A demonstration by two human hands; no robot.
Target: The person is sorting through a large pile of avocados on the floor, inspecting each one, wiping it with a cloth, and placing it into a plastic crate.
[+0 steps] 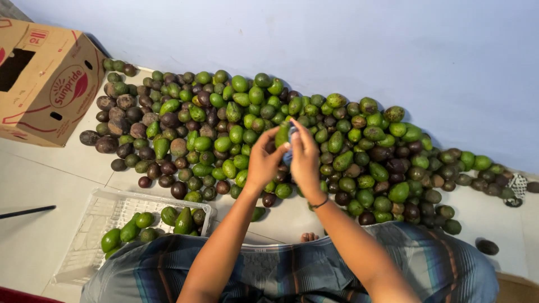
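Holding a green avocado between both hands above the heap, the person sits on the pale tiled floor. Left hand: fingers curled around the fruit's lower left side, thumb side up. Right hand: fingers pressed together and pinching at the fruit's right face, where a small bluish patch shows; whether this is a sticker or something else cannot be made out. A thin dark band circles the right wrist. The fruit is smooth-skinned, oval, and mostly hidden by the fingers. Avocado pile: a long band of fruit lying against the blue-white wall, glossy bright green pieces mixed with dull purple-brown and near-black ones, pear-shaped to round; the darker, rougher ones gather toward the left end. White plastic crate: shallow, lattice-walled, on the floor at the person's left, holding about ten green avocados gathered at its near side, that side partly covered by the person's striped blue cloth. Cardboard box: brown with red print, oval handle cut-outs, tilted at upper left, its top cut off by the frame; contents not visible. A dark thin rod lies on the floor at the left edge, cut off. Toes show just past the cloth.
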